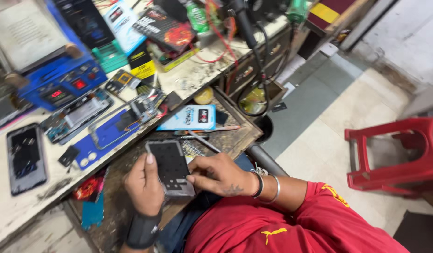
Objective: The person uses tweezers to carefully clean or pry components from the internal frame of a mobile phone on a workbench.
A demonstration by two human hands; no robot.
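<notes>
My left hand [144, 187] grips a dark phone frame part [170, 167] from its left side, thumb on the near edge, over an open wooden drawer [235, 136]. My right hand [216, 174] rests on the part's right edge with fingertips touching it; bracelets and a thread circle that wrist. A pair of tweezers [203, 141] lies in the drawer just beyond the part, beside a light blue packet [188, 118]. My left wrist wears a black band.
On the worn white bench [20, 206] lie an opened phone [25, 157], a second opened phone [76, 115], a metal phone frame [123, 119] on a blue mat, and a blue heater box [62, 84]. A red plastic stool [399, 150] stands at the right.
</notes>
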